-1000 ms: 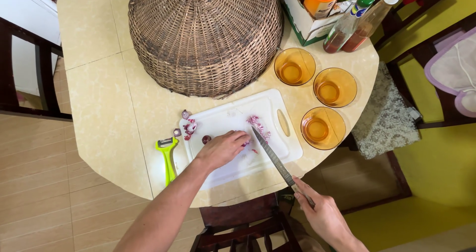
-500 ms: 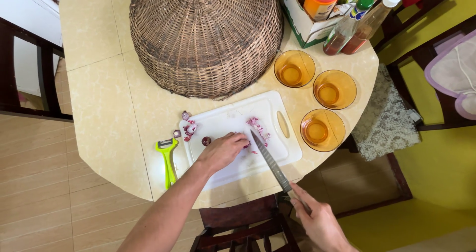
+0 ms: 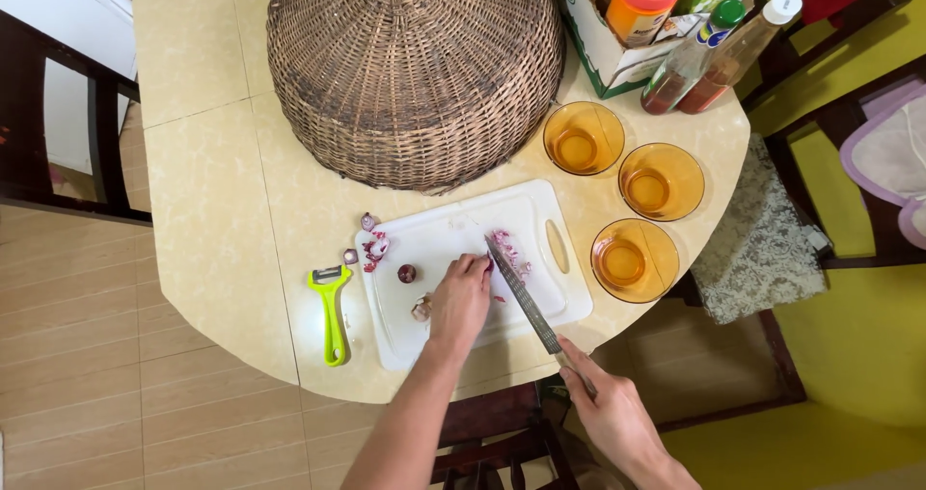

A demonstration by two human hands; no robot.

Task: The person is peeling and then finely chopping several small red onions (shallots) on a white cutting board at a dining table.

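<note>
A white cutting board point(image 3: 444, 234) lies on the cream table point(image 3: 212, 210). My left hand point(image 3: 461, 297) presses down on a small piece of red onion at the board's middle, fingertips next to the blade. My right hand point(image 3: 612, 418) grips the handle of a long knife point(image 3: 521, 292), whose tip rests by a pile of chopped red onion point(image 3: 509, 251). Whole small red shallots point(image 3: 407, 274) and peel scraps point(image 3: 372, 249) sit at the board's left end.
A green peeler point(image 3: 333, 312) lies left of the board. A big wicker dome cover point(image 3: 415, 66) stands behind it. Three amber glass bowls point(image 3: 648, 183) sit at the right, with bottles point(image 3: 709, 51) and a box behind. Dark chairs surround the table.
The knife blade has shifted slightly left toward my left fingertips, and my right hand has moved a little along with it. My left hand stays on the onion piece.
</note>
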